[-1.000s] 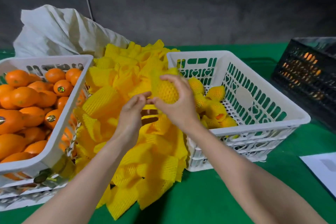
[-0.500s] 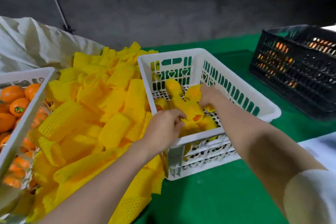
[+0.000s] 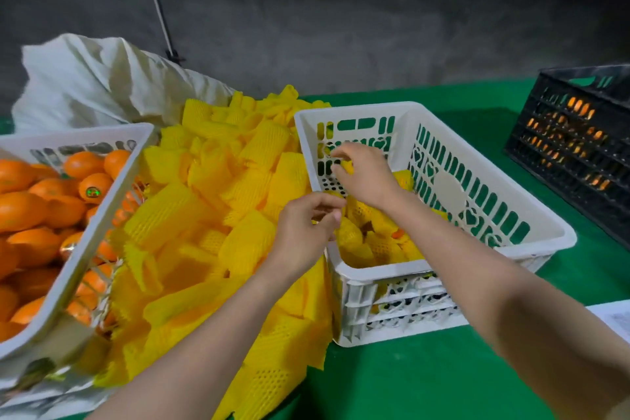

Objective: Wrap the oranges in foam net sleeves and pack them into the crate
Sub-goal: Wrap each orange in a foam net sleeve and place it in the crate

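A round sticker [image 3: 92, 192] on one of the bare oranges [image 3: 30, 211] was too blurred to read, as was the print on the paper [image 3: 613, 317] at the right edge. The right hand [image 3: 366, 177] reached into the slotted white plastic crate [image 3: 351, 310], fingers bent around a bit of yellow foam; whether it pinched it I could not tell. The left hand [image 3: 303, 228] hovered at the crate's near-left rim, loosely curled, nothing seen in it. Wrapped oranges [image 3: 351, 235] lay in the crate beneath both hands. Mesh-textured tubular sleeves [image 3: 204, 208] were heaped between the crate and the orange basket [image 3: 85, 136].
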The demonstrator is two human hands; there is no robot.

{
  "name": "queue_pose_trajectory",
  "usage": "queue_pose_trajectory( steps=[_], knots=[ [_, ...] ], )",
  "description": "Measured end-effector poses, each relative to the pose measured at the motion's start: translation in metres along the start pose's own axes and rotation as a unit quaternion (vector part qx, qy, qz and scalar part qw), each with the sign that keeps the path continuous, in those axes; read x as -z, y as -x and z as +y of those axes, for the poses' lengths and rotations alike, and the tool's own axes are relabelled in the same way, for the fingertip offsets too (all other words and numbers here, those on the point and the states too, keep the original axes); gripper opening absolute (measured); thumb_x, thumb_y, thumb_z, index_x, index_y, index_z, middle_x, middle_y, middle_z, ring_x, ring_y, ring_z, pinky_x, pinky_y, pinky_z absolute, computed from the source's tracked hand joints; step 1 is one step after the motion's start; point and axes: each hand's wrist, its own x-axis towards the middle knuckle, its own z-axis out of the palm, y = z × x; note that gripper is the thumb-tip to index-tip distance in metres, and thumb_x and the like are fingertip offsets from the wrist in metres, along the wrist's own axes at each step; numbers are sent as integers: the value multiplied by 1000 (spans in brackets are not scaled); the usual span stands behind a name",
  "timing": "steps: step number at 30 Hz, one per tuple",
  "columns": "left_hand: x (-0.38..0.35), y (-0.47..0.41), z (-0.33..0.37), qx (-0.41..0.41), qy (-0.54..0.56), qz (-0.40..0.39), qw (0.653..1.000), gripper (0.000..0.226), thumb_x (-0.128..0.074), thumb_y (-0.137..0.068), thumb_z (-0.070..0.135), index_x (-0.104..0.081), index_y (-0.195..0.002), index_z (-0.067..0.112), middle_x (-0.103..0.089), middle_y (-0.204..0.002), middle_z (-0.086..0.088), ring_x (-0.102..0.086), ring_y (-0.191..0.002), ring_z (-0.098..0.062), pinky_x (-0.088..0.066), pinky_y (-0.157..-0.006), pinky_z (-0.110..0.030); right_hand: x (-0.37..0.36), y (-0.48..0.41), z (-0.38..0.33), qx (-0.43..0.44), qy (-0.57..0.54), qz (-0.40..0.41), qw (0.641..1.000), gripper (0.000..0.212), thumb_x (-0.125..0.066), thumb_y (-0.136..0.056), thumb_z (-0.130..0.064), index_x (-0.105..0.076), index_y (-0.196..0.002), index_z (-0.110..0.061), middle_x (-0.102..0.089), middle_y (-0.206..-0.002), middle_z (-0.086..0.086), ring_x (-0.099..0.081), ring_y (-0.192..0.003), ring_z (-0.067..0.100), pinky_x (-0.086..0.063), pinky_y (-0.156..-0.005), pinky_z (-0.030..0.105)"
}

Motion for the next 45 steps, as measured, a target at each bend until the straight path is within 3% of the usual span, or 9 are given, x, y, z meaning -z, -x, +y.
queue_pose_trajectory(
  steps=[3, 7, 11, 14, 23, 28, 34, 40, 45],
  knots=[
    [33, -1, -8, 39, -15, 75, 996, 25, -55, -92, -1, -63, -81, 19, -64, -76, -1, -58, -66, -12, -47, -52, -19, -19, 1, -62, 46, -80, -6, 996, 20, -56, -91, -18, -66, -105, -8, -67, -105, 9, -59, -98, 23, -46, -83, 33],
    [86, 13, -24, 103, -46, 134, 985, 20, -57, -92, 3, -65, -78, 15, -62, -71, -3, -56, -62, -12, -45, -52, -21, -56, -14, -113, 7, 39, -207, 978, 31, -44, -92, -9, -43, -61, -9, -50, -71, 11, -47, -72, 29, -30, -51, 30],
    [136, 39, -30, 124, -35, 179, 975, 10, -57, -94, 8, -65, -95, 14, -63, -84, -4, -60, -73, -20, -51, -65, -37, -100, -19, -118, -52, 131, -293, 946, 19, -50, -95, -24, -52, -89, -6, -59, -115, 19, -57, -104, 35, -41, -69, 33],
    [178, 53, -30, 105, -54, 216, 969, 11, -56, -95, 9, -64, -97, 17, -65, -96, -5, -63, -75, -14, -55, -67, -36, -126, -5, -110, -88, 157, -283, 942, 43, -58, -90, -40, -54, -114, -5, -56, -122, 16, -55, -111, 34, -44, -77, 35],
    [319, 63, -76, 174, -249, 320, 897, 36, -61, -89, 7, -58, -125, 2, -57, -129, -20, -54, -116, -33, -46, -83, -37, -129, 3, -119, -5, 186, -120, 975, 25, -52, -95, -18, -56, -119, -13, -61, -113, 14, -58, -101, 33, -47, -73, 36],
    [365, 53, -107, 368, -394, 208, 816, 57, -67, -85, 22, -38, -133, 9, -27, -143, -25, -28, -129, -46, -33, -101, -53, -104, -7, -146, 20, 114, -105, 988, 18, -62, -89, -22, -65, -106, -14, -59, -115, 11, -51, -109, 32, -41, -84, 36],
    [388, 51, -137, 355, -427, 133, 821, 72, -77, -77, 29, -38, -136, 14, -42, -132, -25, -42, -120, -43, -38, -99, -52, -79, 1, -178, 64, 5, -63, 996, 8, -68, -77, -9, -66, -83, -4, -58, -90, 9, -48, -92, 23, -30, -75, 27],
    [367, 45, -96, 227, 16, 240, 944, 71, -85, -66, 13, -46, -124, 26, -44, -127, -11, -58, -100, -30, -58, -59, -32, -73, 14, -198, 75, -81, -52, 993, 8, -66, -74, 1, -61, -75, -4, -49, -69, 1, -42, -69, 14, -25, -63, 25],
    [316, 46, -36, 118, 371, 111, 914, 52, -75, -64, 23, -54, -111, 29, -56, -119, -5, -64, -102, -24, -58, -68, -35, -65, 20, -202, 42, -238, -97, 966, 24, -54, -79, 12, -45, -68, -8, -40, -68, -1, -36, -68, 15, -29, -63, 27]
  ],
)
